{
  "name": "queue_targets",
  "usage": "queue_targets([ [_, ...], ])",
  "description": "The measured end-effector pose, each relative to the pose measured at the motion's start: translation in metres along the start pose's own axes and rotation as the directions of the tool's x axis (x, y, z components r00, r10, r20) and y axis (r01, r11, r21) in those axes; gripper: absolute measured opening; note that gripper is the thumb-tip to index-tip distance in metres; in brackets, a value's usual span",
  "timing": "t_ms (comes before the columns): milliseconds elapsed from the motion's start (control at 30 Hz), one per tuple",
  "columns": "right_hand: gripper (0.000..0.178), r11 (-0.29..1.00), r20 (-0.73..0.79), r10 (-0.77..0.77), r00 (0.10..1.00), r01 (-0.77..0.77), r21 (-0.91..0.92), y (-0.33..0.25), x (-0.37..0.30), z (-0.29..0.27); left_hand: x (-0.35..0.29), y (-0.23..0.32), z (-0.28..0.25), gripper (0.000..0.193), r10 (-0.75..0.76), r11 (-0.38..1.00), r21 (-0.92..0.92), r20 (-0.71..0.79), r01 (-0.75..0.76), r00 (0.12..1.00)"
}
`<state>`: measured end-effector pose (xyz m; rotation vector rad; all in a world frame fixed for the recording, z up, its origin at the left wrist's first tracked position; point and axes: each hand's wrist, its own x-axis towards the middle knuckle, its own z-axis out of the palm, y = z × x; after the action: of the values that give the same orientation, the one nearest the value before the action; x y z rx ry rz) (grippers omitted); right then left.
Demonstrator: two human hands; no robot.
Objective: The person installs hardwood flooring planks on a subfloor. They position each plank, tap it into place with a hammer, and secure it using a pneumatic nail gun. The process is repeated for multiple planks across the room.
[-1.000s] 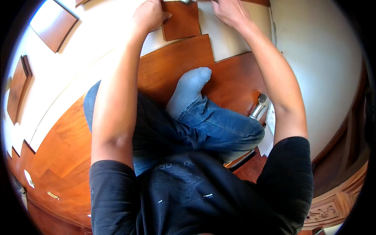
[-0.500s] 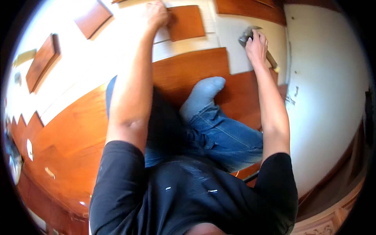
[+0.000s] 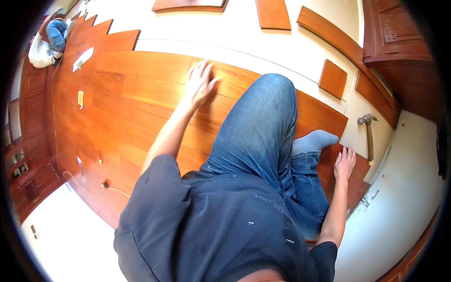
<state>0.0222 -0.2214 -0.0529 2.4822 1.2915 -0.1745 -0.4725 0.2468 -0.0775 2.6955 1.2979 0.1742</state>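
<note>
My left hand (image 3: 199, 85) is over the reddish-brown wooden floorboards (image 3: 152, 84), close to their edge by the pale underlay. Its fingers are spread and hold nothing; whether it touches the boards I cannot tell. On the right, my right hand (image 3: 345, 163) lies with fingers stretched on the boards beside my socked foot. Just past it a claw hammer (image 3: 369, 138) with a wooden handle rests on the underlay, apart from my fingers. A short square piece of board (image 3: 333, 79) lies loose on the underlay beyond my knee.
More loose boards (image 3: 273, 14) and a long plank (image 3: 329, 35) lie on the underlay (image 3: 235, 58). A white wall or panel (image 3: 399, 188) borders the right side. A cord (image 3: 120, 190) runs over the floor at left. Another person (image 3: 49, 44) crouches at far left.
My right hand has let go of the hammer and moved back onto the boards. My left hand has left the square board and come down leftward. The view has swung left.
</note>
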Motion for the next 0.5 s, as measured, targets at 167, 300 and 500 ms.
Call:
queue_targets([
  [167,0.041,0.969,-0.159,0.245,0.956,-0.245,0.020,0.062,-0.096,-0.004,-0.192,-0.072,-0.003,0.066,-0.032,0.999,0.029,0.051,0.031,0.998],
  [300,0.037,0.892,-0.116,0.452,0.885,-0.446,0.070,0.146,-0.185,0.036,-0.274,-0.074,-0.005,0.069,-0.130,0.988,0.092,0.109,0.121,0.985],
  [500,0.037,0.000,0.621,0.616,0.485,-0.788,0.616,0.245,-0.296,0.016,-0.266,-0.057,0.026,0.069,-0.129,0.991,0.031,0.054,0.127,0.990],
])
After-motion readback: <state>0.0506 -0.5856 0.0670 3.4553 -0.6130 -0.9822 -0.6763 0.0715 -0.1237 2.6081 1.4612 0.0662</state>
